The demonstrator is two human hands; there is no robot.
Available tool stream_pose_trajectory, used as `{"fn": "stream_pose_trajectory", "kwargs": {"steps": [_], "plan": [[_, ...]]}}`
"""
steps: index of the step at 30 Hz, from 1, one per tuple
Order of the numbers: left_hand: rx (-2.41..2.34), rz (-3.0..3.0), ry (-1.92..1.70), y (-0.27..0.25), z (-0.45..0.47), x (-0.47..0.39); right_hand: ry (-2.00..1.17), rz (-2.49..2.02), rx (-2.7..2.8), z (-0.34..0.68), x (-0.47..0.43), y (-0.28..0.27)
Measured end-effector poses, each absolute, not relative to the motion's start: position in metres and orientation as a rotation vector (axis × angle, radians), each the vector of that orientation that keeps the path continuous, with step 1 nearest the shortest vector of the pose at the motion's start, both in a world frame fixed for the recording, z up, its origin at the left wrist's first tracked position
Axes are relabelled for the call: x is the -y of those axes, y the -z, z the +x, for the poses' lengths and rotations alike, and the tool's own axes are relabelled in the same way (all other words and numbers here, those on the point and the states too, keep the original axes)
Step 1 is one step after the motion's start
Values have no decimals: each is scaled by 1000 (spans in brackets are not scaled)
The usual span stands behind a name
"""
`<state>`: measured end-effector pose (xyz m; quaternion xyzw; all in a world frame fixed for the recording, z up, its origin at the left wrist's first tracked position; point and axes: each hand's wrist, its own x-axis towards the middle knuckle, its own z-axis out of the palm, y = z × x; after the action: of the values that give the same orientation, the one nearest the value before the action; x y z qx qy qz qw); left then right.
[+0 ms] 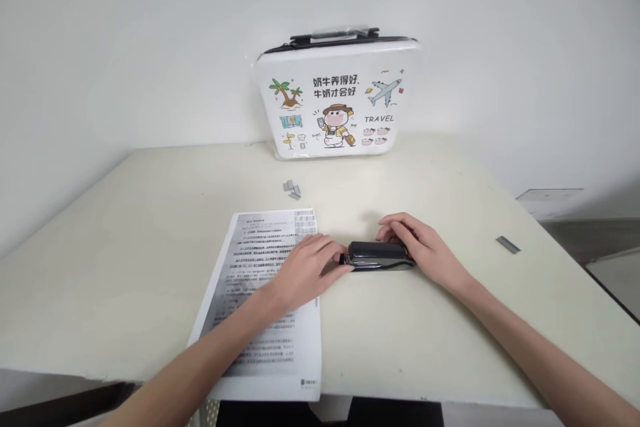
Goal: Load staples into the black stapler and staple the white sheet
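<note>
A black stapler lies on its base on the table, its length running left to right. My left hand reaches over the printed sheets and is closed on the stapler's left end, thumb in front and fingers behind. At the other end, my right hand is closed round the stapler, with its fingers curled behind and partly hidden. Under my left wrist and forearm lie the printed sheets of paper, covered with lines of text.
Several grey strips of staples lie beyond the paper. One more staple strip is at the right of the pale table. Against the wall stands a white case with cartoon prints and a black handle.
</note>
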<state>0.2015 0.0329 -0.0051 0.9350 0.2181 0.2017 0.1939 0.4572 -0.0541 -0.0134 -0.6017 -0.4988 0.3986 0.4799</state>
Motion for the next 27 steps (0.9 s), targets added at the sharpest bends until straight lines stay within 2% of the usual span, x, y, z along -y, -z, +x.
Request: {"fn": "stream_pose_trajectory", "kwargs": {"steps": [19, 27], "plan": [[-653, 2788, -407, -17, 185, -35, -926, -1449, 1320, 462, 57, 20], [-497, 2960, -290, -33, 156, -49, -883, -1490, 1371, 464, 55, 23]]}}
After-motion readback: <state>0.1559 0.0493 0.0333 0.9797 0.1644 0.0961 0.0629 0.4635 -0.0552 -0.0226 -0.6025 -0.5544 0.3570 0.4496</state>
